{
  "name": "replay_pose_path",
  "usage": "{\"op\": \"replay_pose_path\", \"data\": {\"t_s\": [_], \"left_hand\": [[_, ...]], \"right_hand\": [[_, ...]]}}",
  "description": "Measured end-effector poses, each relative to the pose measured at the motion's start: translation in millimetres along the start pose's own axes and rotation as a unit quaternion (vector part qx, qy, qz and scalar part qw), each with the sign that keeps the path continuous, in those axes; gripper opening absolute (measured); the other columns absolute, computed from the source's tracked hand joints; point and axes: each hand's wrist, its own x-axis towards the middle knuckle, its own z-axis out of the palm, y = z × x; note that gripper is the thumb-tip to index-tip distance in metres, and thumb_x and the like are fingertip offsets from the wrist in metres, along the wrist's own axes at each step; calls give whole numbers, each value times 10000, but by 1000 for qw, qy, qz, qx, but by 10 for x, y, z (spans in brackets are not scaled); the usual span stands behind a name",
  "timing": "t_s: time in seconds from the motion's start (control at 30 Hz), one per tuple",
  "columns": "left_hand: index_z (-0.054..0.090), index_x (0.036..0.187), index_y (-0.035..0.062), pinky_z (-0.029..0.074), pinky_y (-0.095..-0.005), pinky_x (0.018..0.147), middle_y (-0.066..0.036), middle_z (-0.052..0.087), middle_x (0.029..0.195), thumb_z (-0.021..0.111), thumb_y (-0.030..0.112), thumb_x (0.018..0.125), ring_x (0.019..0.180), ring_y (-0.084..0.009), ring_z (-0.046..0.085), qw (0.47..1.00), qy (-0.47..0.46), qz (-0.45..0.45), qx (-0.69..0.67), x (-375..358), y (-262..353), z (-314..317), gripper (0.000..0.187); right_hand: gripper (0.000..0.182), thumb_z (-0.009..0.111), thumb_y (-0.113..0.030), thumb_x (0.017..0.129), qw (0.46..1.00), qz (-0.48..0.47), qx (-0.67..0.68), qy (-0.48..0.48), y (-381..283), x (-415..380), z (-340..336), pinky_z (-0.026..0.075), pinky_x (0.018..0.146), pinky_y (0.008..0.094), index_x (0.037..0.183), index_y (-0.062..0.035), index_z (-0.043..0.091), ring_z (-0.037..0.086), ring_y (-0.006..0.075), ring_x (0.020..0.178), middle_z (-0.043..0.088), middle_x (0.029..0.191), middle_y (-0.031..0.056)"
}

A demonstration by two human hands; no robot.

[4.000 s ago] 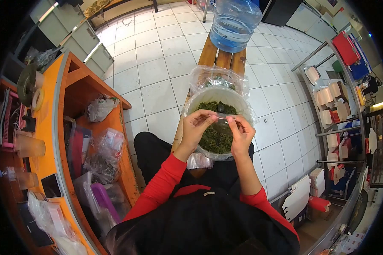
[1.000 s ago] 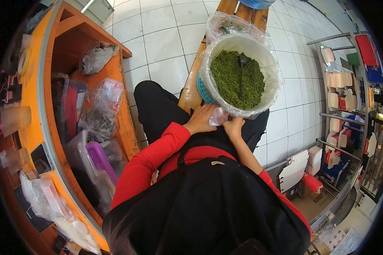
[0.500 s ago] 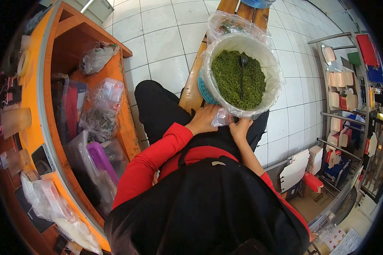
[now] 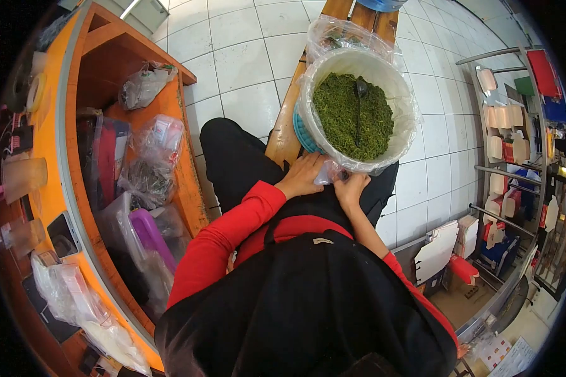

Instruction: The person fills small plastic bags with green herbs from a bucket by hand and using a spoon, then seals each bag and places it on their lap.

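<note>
Just below the rim of a bucket (image 4: 410, 135) lined with clear plastic, both my hands are close together at a small clear plastic bag (image 4: 326, 173). My left hand (image 4: 302, 176) is closed on the bag's left side. The fingers of my right hand (image 4: 351, 187) pinch its right edge. Chopped green leaves (image 4: 339, 116) fill much of the bucket, and a black long-handled spoon (image 4: 358, 116) lies on them. Part of a turquoise basket (image 4: 304, 131) shows at the bucket's left side.
The bucket stands on a slatted wooden bench (image 4: 282, 138), with another clear plastic bag (image 4: 333, 32) behind it. To the left is an orange cabinet (image 4: 188, 182) holding plastic bags and a purple item (image 4: 151, 239). A metal rack (image 4: 506, 169) with food boxes stands at right.
My right hand has curled inward against the bag, its fingers drawn closer together. Less of the bag shows between my hands. The bucket and spoon have stayed in place.
</note>
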Motion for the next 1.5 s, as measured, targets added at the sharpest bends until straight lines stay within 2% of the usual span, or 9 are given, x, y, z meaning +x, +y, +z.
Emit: {"op": "replay_pose_path", "data": {"t_s": [0.1,0.3,0.4,0.57,0.67,0.77,1.0,1.17,1.5], "left_hand": [[413,1296,21,416,-490,965,-254,470,1269,799,248,603,1168,-427,469,1000,-4,-7,11,-2,4,4,825],[434,1274,11,414,-514,953,-244,452,1292,783,231,603,1182,-397,455,998,-30,-36,38,16,-43,-19,788],[453,1260,7,410,-531,945,-235,439,1308,773,225,608,1196,-388,448,993,-40,-62,88,30,-71,-28,758],[487,1264,34,360,-479,1014,-216,449,1291,791,336,660,1175,-409,460,979,41,-49,194,-71,-41,-51,741],[472,1319,30,314,-440,1063,-168,417,1366,816,326,682,1239,-349,426,967,-111,-215,-83,-186,334,-519,782],[375,1406,18,286,-411,1099,-130,397,1414,852,298,676,1308,-275,387,823,-268,-207,-456,-364,556,-895,916],[251,1473,75,306,-362,1107,-128,356,1472,783,70,759,1314,-204,401,628,-5,-96,-772,-210,1368,-1219,890],[573,1176,28,495,-320,903,-170,560,1292,621,162,926,1139,-196,567,656,106,-83,-743,58,1480,-1343,287],[644,1108,-33,497,-239,641,-74,670,967,654,219,914,781,-124,630,804,116,-149,-563,94,1285,-1391,318]], "right_hand": [[376,761,-164,654,1000,-9,-28,10,-2,12,-30,263,979,447,1004,-63,670,447,363,1173,583,1142,182],[231,759,-140,726,993,108,56,-1,-48,68,-280,461,692,359,908,-9,704,627,223,723,695,831,131],[207,758,-77,709,984,45,165,58,152,138,-325,480,563,334,858,43,678,634,217,587,679,708,149],[116,711,39,739,970,58,232,-45,250,183,-747,496,618,260,828,41,638,615,107,684,663,783,58],[129,700,59,748,950,98,252,-159,-196,-54,-1326,490,616,225,847,34,620,612,82,705,650,800,42],[150,706,74,773,909,31,360,-205,-484,-243,-1610,504,636,220,886,31,616,625,90,751,653,851,47],[170,706,63,799,872,12,472,-129,-1309,-125,-1348,530,663,238,936,57,608,629,93,802,658,914,78],[117,702,45,793,923,-136,349,-89,-1557,-12,-1350,505,630,209,907,19,693,622,83,801,666,914,32],[192,709,3,810,756,62,568,-321,-1257,274,-1559,498,679,253,993,45,665,632,141,789,670,866,82]]}}
